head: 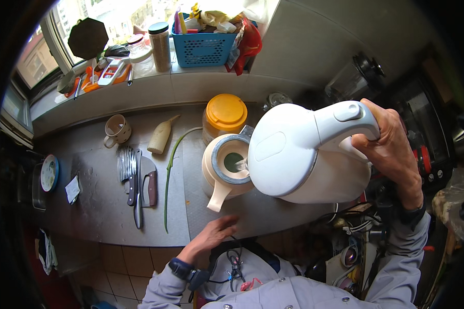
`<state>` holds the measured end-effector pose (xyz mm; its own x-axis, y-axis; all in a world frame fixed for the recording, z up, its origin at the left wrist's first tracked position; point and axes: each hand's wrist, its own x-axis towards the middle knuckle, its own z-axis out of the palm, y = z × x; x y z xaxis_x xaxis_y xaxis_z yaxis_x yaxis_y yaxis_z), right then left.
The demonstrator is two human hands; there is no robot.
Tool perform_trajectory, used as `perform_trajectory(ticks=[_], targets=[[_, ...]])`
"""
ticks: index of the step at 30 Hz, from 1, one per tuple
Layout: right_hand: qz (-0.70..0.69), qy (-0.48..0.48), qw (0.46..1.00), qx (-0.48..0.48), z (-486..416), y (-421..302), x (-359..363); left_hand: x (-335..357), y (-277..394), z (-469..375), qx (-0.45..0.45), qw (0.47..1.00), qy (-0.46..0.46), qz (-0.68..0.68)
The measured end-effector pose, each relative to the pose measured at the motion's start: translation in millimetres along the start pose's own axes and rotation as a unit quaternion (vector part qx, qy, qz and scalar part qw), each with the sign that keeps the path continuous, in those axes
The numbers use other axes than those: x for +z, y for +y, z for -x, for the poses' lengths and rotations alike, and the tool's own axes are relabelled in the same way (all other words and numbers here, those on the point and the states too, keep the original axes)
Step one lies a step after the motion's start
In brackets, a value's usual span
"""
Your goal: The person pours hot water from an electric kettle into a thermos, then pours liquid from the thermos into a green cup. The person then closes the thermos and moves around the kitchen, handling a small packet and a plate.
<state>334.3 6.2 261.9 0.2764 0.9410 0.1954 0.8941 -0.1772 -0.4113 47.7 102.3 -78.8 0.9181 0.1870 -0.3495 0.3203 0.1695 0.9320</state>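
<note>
A white electric kettle is tilted in my right hand, which grips its handle. Water runs from its spout into the open mouth of a beige thermos flask standing on the metal counter. My left hand is near the counter's front edge, below the flask's handle, somewhat blurred and touching neither vessel. Just behind the flask stands a jar with an orange lid. To the left lie a green onion stalk, a piece of peeled root vegetable and several knives, among them a cleaver.
A beige mug stands at the back left; a bowl is at the far left. The windowsill holds a blue plastic basket and jars. An oven and tangled cables are on the right.
</note>
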Motion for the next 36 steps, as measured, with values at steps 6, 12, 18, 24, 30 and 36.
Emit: perform_trajectory(ticks=[6,12,18,24,30,36], targets=[[0.004,0.000,1.000,-0.010,-2,-1,0,-34,-42,44,0.014,0.960,0.243,0.141],[0.015,-0.008,1.000,-0.002,-3,-2,-2,-59,-76,70,-0.054,0.927,0.338,0.152],[0.005,0.000,1.000,0.002,-4,-1,0,-57,-97,82,-0.129,0.926,0.332,0.125],[0.015,-0.014,1.000,0.006,-5,-2,-2,-52,-105,82,-0.141,0.927,0.330,0.107],[0.023,-0.027,0.999,0.010,-6,0,-3,-52,-108,82,-0.138,0.929,0.325,0.112],[0.056,-0.059,0.996,0.026,-9,2,-11,-51,-111,82,-0.137,0.933,0.319,0.092]])
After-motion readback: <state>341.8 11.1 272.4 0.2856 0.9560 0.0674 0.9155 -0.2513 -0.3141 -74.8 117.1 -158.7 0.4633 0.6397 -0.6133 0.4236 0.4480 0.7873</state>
